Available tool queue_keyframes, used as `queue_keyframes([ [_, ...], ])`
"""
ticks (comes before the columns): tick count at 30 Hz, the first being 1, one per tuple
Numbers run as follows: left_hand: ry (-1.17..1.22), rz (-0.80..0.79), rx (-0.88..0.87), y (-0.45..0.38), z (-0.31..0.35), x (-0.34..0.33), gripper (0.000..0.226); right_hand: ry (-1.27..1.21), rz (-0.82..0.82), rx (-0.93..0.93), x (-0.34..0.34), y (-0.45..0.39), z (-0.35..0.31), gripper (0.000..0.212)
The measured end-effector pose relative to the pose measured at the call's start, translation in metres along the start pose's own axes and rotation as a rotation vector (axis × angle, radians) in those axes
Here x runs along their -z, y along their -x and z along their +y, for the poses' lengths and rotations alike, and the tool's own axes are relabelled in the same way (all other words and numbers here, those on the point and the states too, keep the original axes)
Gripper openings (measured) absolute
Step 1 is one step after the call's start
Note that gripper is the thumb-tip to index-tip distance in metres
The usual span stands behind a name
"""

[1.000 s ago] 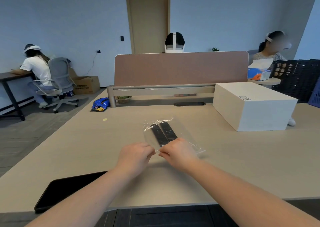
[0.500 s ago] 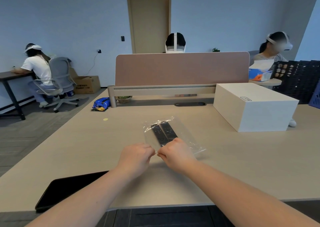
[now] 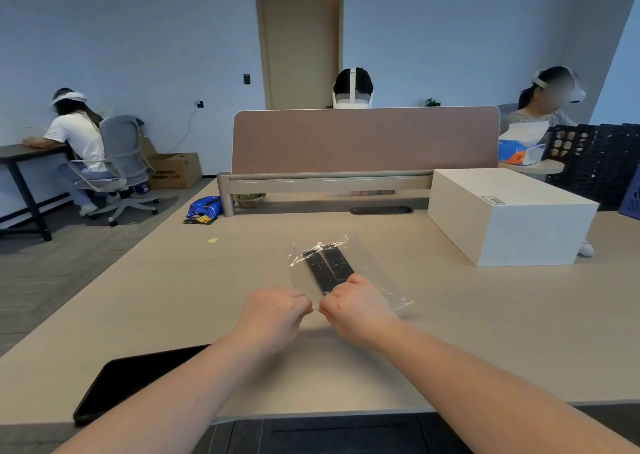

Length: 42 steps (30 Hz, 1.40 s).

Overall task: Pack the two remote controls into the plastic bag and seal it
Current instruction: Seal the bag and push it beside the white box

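Note:
A clear plastic bag (image 3: 372, 268) lies on the beige desk (image 3: 485, 315) in front of me. Two black remote controls (image 3: 327, 269) rest side by side inside it, their near ends hidden behind my right hand. My left hand (image 3: 273, 318) and my right hand (image 3: 356, 309) are close together at the bag's near edge. Both pinch that edge between thumb and fingers, knuckles almost touching. The bag's right corner sticks out past my right hand.
A white box (image 3: 509, 216) stands at the right rear. A black tablet (image 3: 135, 382) lies at the near left edge. A pink divider (image 3: 363, 140) closes the desk's back, with a blue snack packet (image 3: 202, 207) nearby. Several people sit beyond.
Both hands stay pinched on the bag's near edge and have hardly shifted. The bag and the remotes lie where they were.

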<state>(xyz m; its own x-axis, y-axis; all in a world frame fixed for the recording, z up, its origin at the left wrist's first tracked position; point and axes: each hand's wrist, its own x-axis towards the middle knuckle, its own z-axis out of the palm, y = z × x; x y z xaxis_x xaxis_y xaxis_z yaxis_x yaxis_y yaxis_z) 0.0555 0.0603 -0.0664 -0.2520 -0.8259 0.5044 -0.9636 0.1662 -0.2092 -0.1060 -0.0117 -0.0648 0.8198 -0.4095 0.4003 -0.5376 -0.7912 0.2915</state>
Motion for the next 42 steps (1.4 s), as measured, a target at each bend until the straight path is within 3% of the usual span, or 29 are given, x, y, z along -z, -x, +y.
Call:
queue_keyframes([
  [4,-0.007,-0.023,-0.030,-0.002,0.001,0.002,0.004,0.024,-0.041,0.003,0.003,0.006,0.007,0.024],
  [11,-0.079,-0.090,-0.004,0.002,-0.004,0.004,0.028,0.051,-0.169,-0.085,0.003,0.028,0.035,0.031],
  [20,-0.073,-0.086,0.046,0.007,-0.007,0.005,0.023,0.162,-0.227,-0.178,0.004,0.059,0.067,0.028],
  [22,-0.002,-0.121,0.064,0.008,-0.007,0.005,0.009,0.110,-0.245,-0.196,0.006,0.065,0.072,0.010],
  [26,0.021,-0.153,0.088,0.007,-0.006,0.008,0.007,0.007,-0.373,-0.291,0.013,0.074,0.076,0.029],
  [29,-0.032,-0.115,0.035,0.009,-0.005,0.003,0.021,-0.140,-0.439,-0.374,0.012,0.077,0.079,0.038],
  [33,-0.096,-0.109,-0.002,0.008,-0.004,0.003,0.027,-0.211,-0.454,-0.416,0.008,0.081,0.079,0.032],
  [36,-0.040,-0.090,0.007,0.008,0.000,0.009,0.016,-0.173,-0.433,-0.419,0.009,0.082,0.080,0.018],
  [39,0.034,-0.231,0.057,0.009,0.001,0.011,0.040,-0.182,-0.425,-0.414,0.008,0.086,0.081,0.011],
  [41,0.056,-0.353,0.058,0.009,0.000,0.014,0.036,-0.212,-0.416,-0.410,0.008,0.089,0.081,0.011],
  [42,0.076,-0.384,0.060,0.008,0.000,0.017,0.036,-0.231,-0.423,-0.425,0.010,0.090,0.080,0.022],
])
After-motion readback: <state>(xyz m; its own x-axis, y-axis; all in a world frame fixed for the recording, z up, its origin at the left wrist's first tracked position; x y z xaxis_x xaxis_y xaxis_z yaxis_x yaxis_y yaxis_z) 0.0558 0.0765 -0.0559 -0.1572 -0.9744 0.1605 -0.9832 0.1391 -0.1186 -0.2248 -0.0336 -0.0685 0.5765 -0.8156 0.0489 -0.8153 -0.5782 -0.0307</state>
